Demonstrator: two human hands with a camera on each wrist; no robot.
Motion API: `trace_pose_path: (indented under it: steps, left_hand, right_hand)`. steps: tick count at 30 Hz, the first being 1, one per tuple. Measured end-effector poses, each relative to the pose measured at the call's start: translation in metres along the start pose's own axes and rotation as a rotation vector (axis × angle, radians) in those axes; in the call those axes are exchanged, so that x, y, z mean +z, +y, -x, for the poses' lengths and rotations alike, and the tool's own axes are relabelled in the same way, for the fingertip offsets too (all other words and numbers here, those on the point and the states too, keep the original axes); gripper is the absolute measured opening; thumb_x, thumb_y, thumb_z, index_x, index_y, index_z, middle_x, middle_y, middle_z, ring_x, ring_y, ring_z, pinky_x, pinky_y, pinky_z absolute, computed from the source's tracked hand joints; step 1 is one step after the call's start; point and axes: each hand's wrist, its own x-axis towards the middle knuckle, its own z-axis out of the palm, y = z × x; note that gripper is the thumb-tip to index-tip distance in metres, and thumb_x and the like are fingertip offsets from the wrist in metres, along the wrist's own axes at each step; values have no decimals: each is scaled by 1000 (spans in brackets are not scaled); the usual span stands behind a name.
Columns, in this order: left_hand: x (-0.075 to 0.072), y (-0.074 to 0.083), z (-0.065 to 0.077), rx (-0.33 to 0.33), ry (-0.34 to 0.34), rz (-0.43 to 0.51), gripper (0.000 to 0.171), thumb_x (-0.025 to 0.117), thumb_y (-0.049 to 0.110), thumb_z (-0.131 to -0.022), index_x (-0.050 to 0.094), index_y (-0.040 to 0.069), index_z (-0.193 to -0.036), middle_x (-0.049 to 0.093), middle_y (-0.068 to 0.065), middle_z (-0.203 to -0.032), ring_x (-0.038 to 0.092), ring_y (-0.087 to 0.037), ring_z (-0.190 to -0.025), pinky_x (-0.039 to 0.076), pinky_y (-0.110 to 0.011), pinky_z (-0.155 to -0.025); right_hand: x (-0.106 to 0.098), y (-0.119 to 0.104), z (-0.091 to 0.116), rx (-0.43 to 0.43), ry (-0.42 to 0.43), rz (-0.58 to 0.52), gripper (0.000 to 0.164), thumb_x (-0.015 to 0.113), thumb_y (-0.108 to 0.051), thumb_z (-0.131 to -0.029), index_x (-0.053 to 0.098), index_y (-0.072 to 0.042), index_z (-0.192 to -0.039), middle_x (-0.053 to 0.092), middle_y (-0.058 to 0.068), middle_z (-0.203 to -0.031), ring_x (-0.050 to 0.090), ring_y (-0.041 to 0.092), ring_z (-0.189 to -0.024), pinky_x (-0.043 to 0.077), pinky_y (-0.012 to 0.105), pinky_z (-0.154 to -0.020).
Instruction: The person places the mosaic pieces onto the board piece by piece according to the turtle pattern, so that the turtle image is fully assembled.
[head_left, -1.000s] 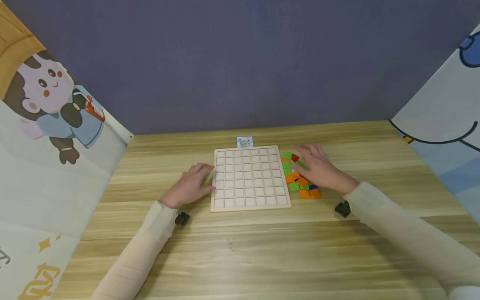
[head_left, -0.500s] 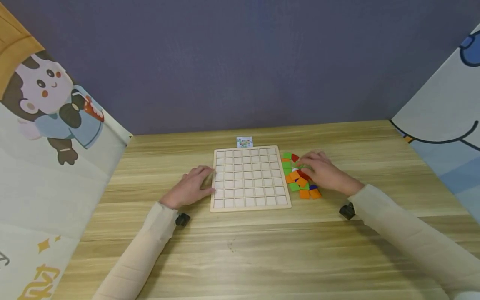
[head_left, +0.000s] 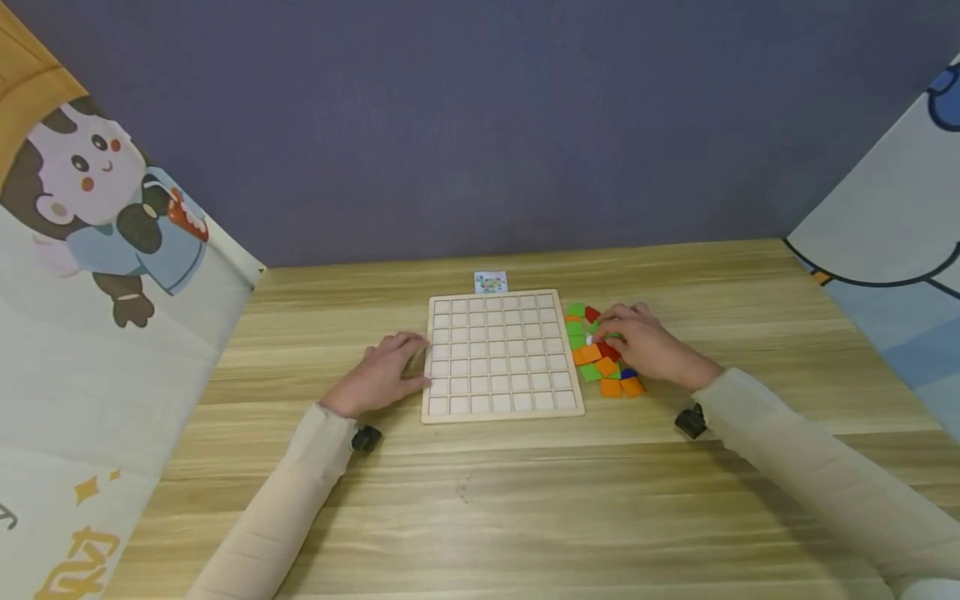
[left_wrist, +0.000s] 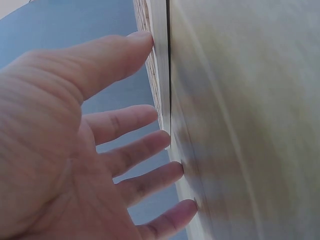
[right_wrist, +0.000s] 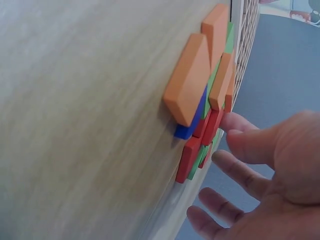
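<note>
A square wooden board (head_left: 501, 417) with a grid of shallow square cells lies flat on the table. My left hand (head_left: 378, 375) is at its left edge, thumb and fingertips right by the rim, fingers spread and gently bent in the left wrist view. Beside the board's right edge lies a loose pile of coloured tiles: green tiles (head_left: 576, 328), orange tiles (head_left: 611, 388), red tiles (right_wrist: 214, 125) and a blue tile (right_wrist: 196, 116). Over this pile my right hand (head_left: 648, 343) has thumb and index finger close together at the red tiles; I cannot tell whether they pinch one. Its other fingers stay loosely spread.
Behind the board lies a small printed card (head_left: 491, 283). The wood-grain table (head_left: 480, 500) ends at a dark blue back panel (head_left: 495, 133), with picture-printed panels on both sides.
My right hand has come down and in towards the tiles, its thumb and fingers drawing closer together. The left hand has stayed at the board's left edge.
</note>
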Motion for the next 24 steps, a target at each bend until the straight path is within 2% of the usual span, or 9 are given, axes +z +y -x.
trace_pose_path:
  steps: [6, 11, 13, 17, 19, 21, 24]
  left_hand:
    - [-1, 1, 0, 0, -11, 3, 61, 62, 38, -91, 43, 8, -141, 36, -11, -145, 29, -36, -133, 18, -68, -100]
    - [-1, 0, 1, -7, -14, 7, 61, 62, 39, -91, 43, 8, -141, 36, -11, -146, 28, -37, -134, 17, -68, -101]
    - [-1, 0, 1, -9, -16, 9, 61, 62, 39, -91, 43, 8, -141, 36, -12, -146, 27, -38, -134, 16, -68, -101]
    - [-2, 0, 1, -10, -18, 10, 61, 62, 39, -91, 43, 9, -141, 36, -12, -146, 27, -39, -134, 16, -69, -100]
    - [-2, 0, 1, -9, -20, 12, 60, 62, 38, -91, 44, 9, -140, 36, -11, -146, 27, -39, -134, 16, -69, -100]
    - [-2, 1, 1, -10, -21, 11, 60, 62, 38, -91, 44, 9, -140, 36, -11, -146, 27, -38, -134, 17, -69, -100]
    - [-2, 1, 1, -11, -20, 11, 60, 62, 39, -91, 44, 9, -140, 36, -10, -146, 28, -37, -134, 17, -69, -100]
  right_hand:
    - [0, 0, -4, -15, 32, 1, 19, 65, 4, -86, 73, -10, -96, 60, 8, -107, 44, 28, -96, 34, 44, -83]
    - [-1, -4, -10, 14, -7, -12, 20, 63, 4, -87, 73, -6, -101, 63, 6, -99, 53, 26, -91, 28, 50, -98]
    - [-1, -5, -11, 28, -20, -16, 20, 62, 3, -88, 72, -4, -103, 63, 7, -99, 54, 25, -90, 25, 51, -100]
    - [0, -6, -13, 46, -23, -12, 20, 61, 1, -89, 71, -3, -106, 62, 7, -98, 51, 24, -86, 31, 45, -89]
    - [0, -6, -13, 51, -27, -19, 20, 61, 2, -89, 72, -3, -105, 62, 7, -98, 49, 24, -84, 32, 44, -87]
    - [0, -7, -13, 62, -34, -32, 20, 60, 2, -89, 72, -4, -104, 63, 7, -99, 49, 24, -85, 30, 47, -96]
    - [0, -8, -14, 81, -47, -43, 20, 60, 3, -89, 72, -4, -103, 64, 8, -101, 52, 27, -90, 21, 53, -106]
